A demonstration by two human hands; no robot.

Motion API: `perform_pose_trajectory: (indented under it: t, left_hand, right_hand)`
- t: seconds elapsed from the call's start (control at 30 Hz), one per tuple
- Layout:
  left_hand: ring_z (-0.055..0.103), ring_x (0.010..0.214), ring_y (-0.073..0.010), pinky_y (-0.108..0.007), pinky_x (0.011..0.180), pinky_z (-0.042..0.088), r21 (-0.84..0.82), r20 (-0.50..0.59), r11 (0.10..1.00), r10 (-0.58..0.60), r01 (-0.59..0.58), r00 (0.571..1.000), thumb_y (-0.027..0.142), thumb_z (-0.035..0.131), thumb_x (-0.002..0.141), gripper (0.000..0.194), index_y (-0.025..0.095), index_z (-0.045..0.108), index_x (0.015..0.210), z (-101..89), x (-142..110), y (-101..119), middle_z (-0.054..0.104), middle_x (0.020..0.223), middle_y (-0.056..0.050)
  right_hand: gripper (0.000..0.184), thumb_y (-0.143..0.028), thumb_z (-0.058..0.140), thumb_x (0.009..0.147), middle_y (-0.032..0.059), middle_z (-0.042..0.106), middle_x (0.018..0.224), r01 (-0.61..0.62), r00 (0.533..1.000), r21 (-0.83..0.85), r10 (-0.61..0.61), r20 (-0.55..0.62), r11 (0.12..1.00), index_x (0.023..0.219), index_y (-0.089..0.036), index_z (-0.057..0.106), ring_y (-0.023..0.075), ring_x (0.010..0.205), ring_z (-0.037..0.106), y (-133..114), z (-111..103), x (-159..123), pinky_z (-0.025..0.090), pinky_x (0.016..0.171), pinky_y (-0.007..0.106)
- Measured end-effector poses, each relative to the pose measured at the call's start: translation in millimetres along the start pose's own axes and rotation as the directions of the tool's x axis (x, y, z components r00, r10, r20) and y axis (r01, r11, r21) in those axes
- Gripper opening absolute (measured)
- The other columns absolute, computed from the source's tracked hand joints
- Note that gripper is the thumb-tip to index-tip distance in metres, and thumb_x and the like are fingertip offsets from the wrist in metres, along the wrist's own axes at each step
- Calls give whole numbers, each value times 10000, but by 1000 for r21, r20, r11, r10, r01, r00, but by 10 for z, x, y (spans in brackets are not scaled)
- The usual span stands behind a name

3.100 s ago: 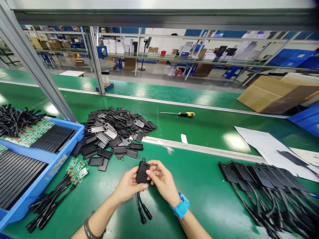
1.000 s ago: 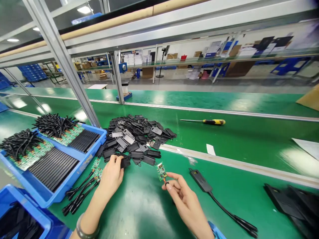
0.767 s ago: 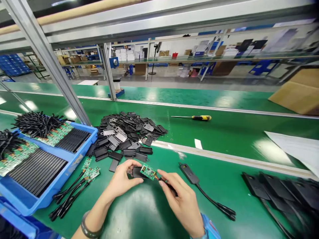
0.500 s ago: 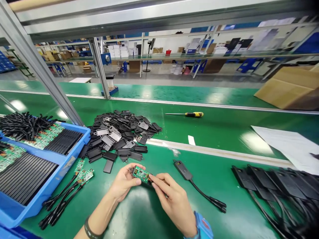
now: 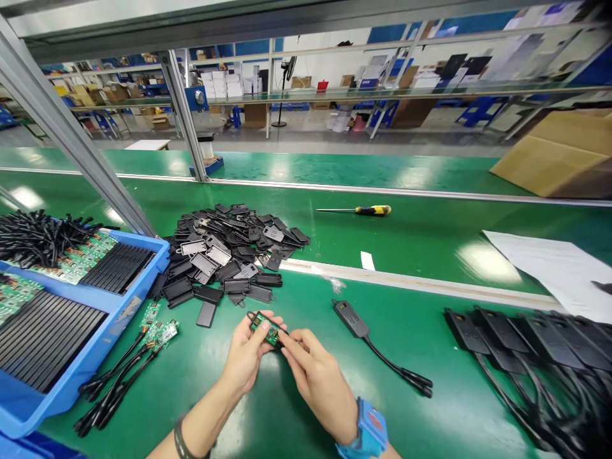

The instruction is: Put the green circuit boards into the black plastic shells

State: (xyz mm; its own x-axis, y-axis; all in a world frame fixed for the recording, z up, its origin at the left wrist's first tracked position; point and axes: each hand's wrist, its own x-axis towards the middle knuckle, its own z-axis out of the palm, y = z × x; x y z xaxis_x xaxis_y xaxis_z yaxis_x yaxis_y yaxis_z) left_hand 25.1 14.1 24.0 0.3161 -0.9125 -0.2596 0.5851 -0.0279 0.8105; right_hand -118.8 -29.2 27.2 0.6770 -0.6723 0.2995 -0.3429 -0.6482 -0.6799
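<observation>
Circuit board (image 5: 272, 334) sits in a black case (image 5: 251, 315), held above the green bench (image 5: 406, 306). Our left hand (image 5: 245, 354) is wrapped around the case, thumb on the board; our right hand (image 5: 315, 376) has fingers bunched at the far end, can't tell if gripping or pressing. Probably light, stiff, fragile; we'd hold by edges. Versus half a second ago, left thumb has moved from edge onto board face.
</observation>
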Motion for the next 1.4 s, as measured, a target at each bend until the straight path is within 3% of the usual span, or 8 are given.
perform_pose_trajectory:
  t: [0.17,0.33,0.53,0.67,1.03,1.17,1.27,1.4]
  left_hand:
    - [664,907,-231,-302,751,522,135,-79,987,92,-81,993,353,644,848,309,139,543,1047,-9,10,-64,687,960,-112]
    - [674,904,-244,-320,745,531,226,-65,964,155,-137,986,385,631,850,349,166,484,1078,-35,-17,-52,692,985,-119]
    - [666,929,-267,-358,760,530,209,-56,970,135,-121,989,402,604,867,383,164,441,1119,-19,-36,-49,687,1003,-150]
    - [661,943,-272,-351,746,525,114,-44,989,99,-93,994,373,595,880,349,169,427,1106,-8,-47,-48,684,999,-143]
    - [643,976,-250,-368,826,506,294,-77,933,238,-206,968,396,572,886,319,175,439,1074,-12,-117,-61,672,1029,-133]
    - [650,900,-221,-353,814,505,297,-58,936,213,-187,975,389,564,889,334,179,427,1109,-24,-82,-26,679,973,-110]
    - [637,720,-174,-292,702,502,253,-42,965,86,-73,995,367,595,858,369,165,448,1130,-41,-36,15,680,855,-75]
    - [551,618,-135,-225,555,442,365,10,931,-17,12,1000,332,624,791,369,135,548,1094,-72,-1,2,625,775,-36]
  right_hand:
    - [103,-275,502,919,34,592,842,-178,984,107,180,-8,978,951,-198,562,161,731,573,50,14,33,459,654,263]
    - [302,-381,530,894,-25,518,576,-304,948,179,279,150,936,658,-193,529,128,530,463,84,23,77,335,518,247]
    - [335,-469,622,800,0,593,567,-490,870,580,401,287,650,697,-151,598,116,492,516,144,110,91,396,506,225]
    - [400,-527,644,770,12,608,564,-489,867,642,413,280,591,673,-141,607,111,477,524,152,149,108,398,495,222]
    - [358,-482,588,828,5,591,546,-459,886,494,422,192,738,663,-165,576,131,483,540,190,225,94,409,504,233]
    - [328,-432,573,852,-14,563,535,-418,908,432,377,180,799,649,-174,560,123,493,512,184,238,98,375,505,228]
    - [291,-371,614,839,-24,540,548,-308,949,348,262,174,885,629,-179,554,114,508,471,137,188,95,340,494,224]
    - [153,-263,539,911,17,607,734,-49,998,245,58,-30,968,810,-187,625,139,661,546,124,121,85,414,619,242]
